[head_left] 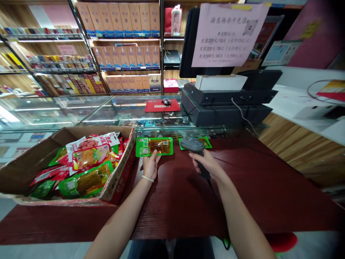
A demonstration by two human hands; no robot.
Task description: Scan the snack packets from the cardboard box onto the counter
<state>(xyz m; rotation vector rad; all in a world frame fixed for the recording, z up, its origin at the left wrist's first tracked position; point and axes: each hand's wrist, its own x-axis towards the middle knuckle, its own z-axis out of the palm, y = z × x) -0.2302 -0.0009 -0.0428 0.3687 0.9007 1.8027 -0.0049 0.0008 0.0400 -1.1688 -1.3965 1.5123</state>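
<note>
My left hand is closed on the lower edge of a green-edged snack packet, whose clear middle shows brown food and a small barcode label. My right hand grips the handle of a dark grey barcode scanner, its head turned toward the left. Partly hidden behind the scanner, a second green packet lies on the dark red counter. To the left stands an open cardboard box filled with several red, white and green snack packets.
Beyond the counter is a glass display case with a red mouse pad and a mouse. A monitor bearing a paper sign rises above a black cash drawer. Shelves of boxed goods line the back wall.
</note>
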